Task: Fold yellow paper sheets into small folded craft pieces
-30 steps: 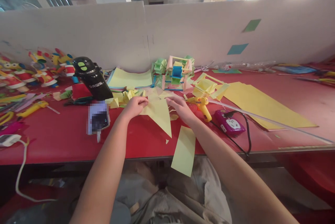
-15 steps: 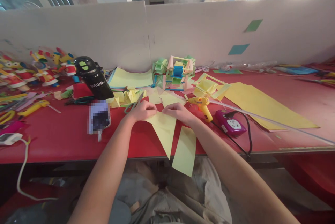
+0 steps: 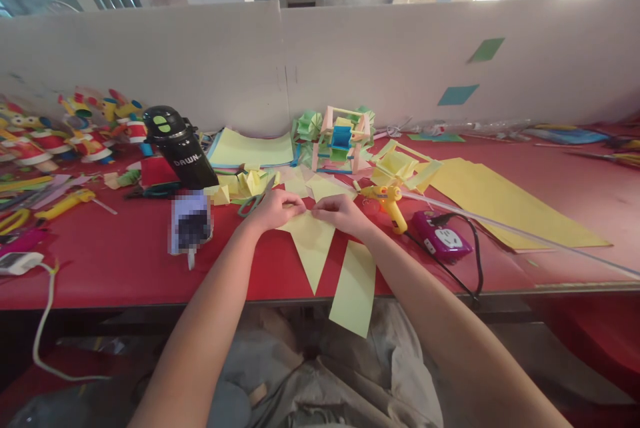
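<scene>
A pale yellow paper triangle lies on the red table, its point toward me. My left hand and my right hand pinch its far edge side by side, fingertips almost touching. A yellow paper strip hangs over the table's front edge just right of the triangle. Green-handled scissors lie right behind my left hand.
A yellow glue gun and a purple power strip with a black cord sit to the right. A black bottle, a phone, paper stacks, a paper wheel model, large yellow sheets and colourful figures crowd the back.
Both hands drew together on the triangle's far edge and pulled it nearer me. The triangle's point swung toward the front edge.
</scene>
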`<state>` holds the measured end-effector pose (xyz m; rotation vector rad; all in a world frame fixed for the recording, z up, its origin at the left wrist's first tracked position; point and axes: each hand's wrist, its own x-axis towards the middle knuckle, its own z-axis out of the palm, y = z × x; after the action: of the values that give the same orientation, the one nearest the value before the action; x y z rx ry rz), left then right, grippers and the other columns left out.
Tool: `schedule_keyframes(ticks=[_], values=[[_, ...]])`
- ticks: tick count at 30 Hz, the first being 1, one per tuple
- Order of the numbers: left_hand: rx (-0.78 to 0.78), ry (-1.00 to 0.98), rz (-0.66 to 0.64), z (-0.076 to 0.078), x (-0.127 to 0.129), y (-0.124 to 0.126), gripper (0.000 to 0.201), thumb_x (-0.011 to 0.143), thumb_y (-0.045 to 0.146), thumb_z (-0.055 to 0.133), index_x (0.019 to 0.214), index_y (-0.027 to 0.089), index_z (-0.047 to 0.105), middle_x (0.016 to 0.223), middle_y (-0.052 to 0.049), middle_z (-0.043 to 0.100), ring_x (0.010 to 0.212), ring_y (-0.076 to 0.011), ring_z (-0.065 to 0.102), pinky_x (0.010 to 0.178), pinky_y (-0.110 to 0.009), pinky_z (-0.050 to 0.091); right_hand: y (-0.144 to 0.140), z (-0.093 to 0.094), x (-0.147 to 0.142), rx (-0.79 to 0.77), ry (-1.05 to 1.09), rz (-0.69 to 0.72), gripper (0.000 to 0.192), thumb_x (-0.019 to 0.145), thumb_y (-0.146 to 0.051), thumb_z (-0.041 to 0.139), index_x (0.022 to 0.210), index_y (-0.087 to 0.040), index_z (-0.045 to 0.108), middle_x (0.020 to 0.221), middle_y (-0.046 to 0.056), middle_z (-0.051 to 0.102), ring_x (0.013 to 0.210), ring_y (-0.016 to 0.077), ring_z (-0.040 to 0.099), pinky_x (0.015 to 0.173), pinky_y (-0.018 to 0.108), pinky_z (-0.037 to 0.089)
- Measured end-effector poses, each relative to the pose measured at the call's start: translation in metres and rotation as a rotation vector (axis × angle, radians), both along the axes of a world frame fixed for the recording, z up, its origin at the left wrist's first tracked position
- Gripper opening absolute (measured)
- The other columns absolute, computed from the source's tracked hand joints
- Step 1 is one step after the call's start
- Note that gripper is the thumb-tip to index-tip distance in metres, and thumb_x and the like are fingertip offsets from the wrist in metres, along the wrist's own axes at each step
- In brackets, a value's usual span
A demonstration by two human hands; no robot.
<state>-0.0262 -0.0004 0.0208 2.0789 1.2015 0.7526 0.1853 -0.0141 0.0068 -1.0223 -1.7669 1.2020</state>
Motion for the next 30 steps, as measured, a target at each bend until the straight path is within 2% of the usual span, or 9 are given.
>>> schedule_keyframes(ticks=[7,12,14,16,19,23,28,30], values=[[0.077,-0.009,0.099,0.004,-0.014,0.007,0.022,0.078,0.037,0.063,0.076,0.019,0.075,0.080,-0.004,0.074,0.082,-0.0236,0.067,0.078,-0.035,0.051,0.001,0.002,0.000,-0.011,0.024,-0.090,0.017,0.070,-0.033,0.066,0.069,-0.016,0.068,0.062,0.000,0.059,0.057,0.0131,0.050,0.053,0.027,0.038],[0.166,-0.039,0.262,0.010,-0.038,0.008,0.023,0.076,0.038,0.062,0.070,0.018,0.072,0.076,-0.003,0.074,0.080,-0.0231,0.066,0.076,-0.034,0.050,0.002,0.005,0.007,0.068,0.061,-0.285,0.011,0.068,-0.027,0.061,0.064,-0.017,0.063,0.059,0.000,0.057,0.055,0.0123,0.050,0.052,0.026,0.039],[0.167,-0.060,0.285,0.011,-0.044,0.008,0.023,0.076,0.038,0.063,0.070,0.018,0.072,0.077,-0.004,0.074,0.079,-0.0233,0.066,0.076,-0.034,0.050,0.003,0.006,0.008,0.087,0.109,-0.341,0.011,0.069,-0.028,0.061,0.067,-0.017,0.064,0.060,0.000,0.058,0.056,0.0122,0.050,0.053,0.026,0.040],[0.161,-0.062,0.266,0.010,-0.042,0.008,0.023,0.076,0.038,0.064,0.071,0.018,0.072,0.077,-0.004,0.074,0.079,-0.0235,0.066,0.076,-0.035,0.050,0.003,0.006,0.007,0.111,0.137,-0.334,0.016,0.073,-0.032,0.063,0.073,-0.017,0.067,0.065,0.001,0.062,0.059,0.0131,0.053,0.056,0.027,0.043],[0.164,-0.061,0.189,0.005,-0.029,0.008,0.021,0.078,0.036,0.063,0.073,0.018,0.072,0.077,-0.003,0.073,0.080,-0.0226,0.066,0.077,-0.035,0.050,0.003,0.003,0.002,0.171,0.111,-0.220,0.024,0.079,-0.040,0.064,0.085,-0.017,0.072,0.080,0.005,0.070,0.069,0.0153,0.058,0.063,0.029,0.046],[0.157,-0.068,0.100,0.001,-0.012,0.005,0.022,0.083,0.036,0.061,0.078,0.019,0.073,0.082,-0.003,0.075,0.083,-0.0221,0.067,0.080,-0.035,0.052,0.001,-0.001,-0.002,0.219,0.013,-0.139,0.023,0.082,-0.037,0.062,0.080,-0.017,0.073,0.081,0.005,0.072,0.071,0.0166,0.059,0.064,0.030,0.044],[0.335,0.056,0.102,0.002,-0.003,-0.001,0.013,0.080,0.029,0.066,0.087,0.024,0.077,0.092,-0.003,0.077,0.098,-0.0242,0.067,0.097,-0.041,0.048,0.000,-0.002,-0.002,0.269,-0.026,-0.174,0.020,0.081,-0.032,0.061,0.077,-0.017,0.073,0.075,0.004,0.071,0.064,0.0148,0.055,0.059,0.028,0.041],[0.395,0.068,0.085,0.003,0.002,-0.002,0.012,0.079,0.025,0.066,0.084,0.025,0.077,0.091,-0.003,0.077,0.097,-0.0231,0.067,0.097,-0.042,0.048,-0.001,-0.003,-0.004,0.316,-0.032,-0.175,0.019,0.080,-0.030,0.061,0.076,-0.016,0.073,0.075,0.004,0.070,0.062,0.0137,0.053,0.057,0.028,0.040]])
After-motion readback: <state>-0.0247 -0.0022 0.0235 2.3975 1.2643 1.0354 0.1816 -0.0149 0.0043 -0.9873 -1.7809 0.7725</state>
